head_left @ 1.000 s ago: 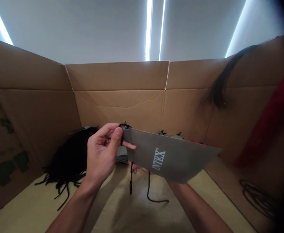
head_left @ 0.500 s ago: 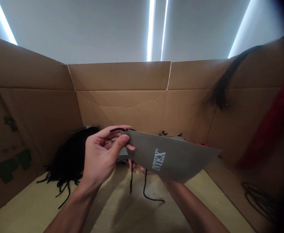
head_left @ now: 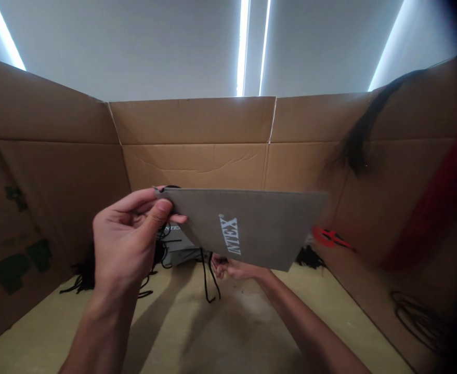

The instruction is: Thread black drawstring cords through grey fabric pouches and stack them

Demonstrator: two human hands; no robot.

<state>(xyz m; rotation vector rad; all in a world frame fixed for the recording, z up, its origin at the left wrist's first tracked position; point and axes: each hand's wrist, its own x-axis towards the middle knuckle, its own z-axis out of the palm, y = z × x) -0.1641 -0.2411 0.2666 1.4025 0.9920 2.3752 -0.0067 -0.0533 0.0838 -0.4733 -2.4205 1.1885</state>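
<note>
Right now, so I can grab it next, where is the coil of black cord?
In the head view, the coil of black cord lies low on the right cardboard flap, well right of the person's right hand.

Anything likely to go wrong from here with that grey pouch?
Two possible risks. The black cord hanging from the grey INTEX drawstring pouch could snag on the grey pouches just behind it. The left hand pinches only a corner, so the pouch might slip free.
</note>
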